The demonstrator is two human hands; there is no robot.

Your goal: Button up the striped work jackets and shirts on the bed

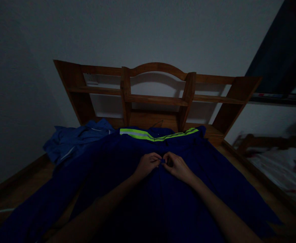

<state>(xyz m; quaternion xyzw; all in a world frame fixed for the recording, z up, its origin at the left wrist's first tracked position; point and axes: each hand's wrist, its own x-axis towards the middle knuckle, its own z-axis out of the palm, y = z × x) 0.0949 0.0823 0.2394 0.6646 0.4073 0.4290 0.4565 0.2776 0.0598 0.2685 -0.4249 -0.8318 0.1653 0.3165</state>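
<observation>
A dark blue work jacket [127, 189] lies spread out before me, its sleeves reaching to both sides. Bright yellow-green and silver reflective tape [140, 134] crosses its upper part. At the front opening, my left hand [148, 165] pinches the jacket's edge between thumb and fingers. My right hand [177, 166] meets it there, thumb and index finger closed on the same small bit of blue cloth. Whether a button or other fastener sits between the fingertips is too dark to tell.
Behind the jacket stands a wooden shelf unit [156, 98] against a pale wall [148, 33]. A lighter blue garment [79, 138] lies crumpled at the left. Whitish cloth [284, 168] is at the right, below a dark window [281, 57]. A pale cable [2, 211] shows at lower left.
</observation>
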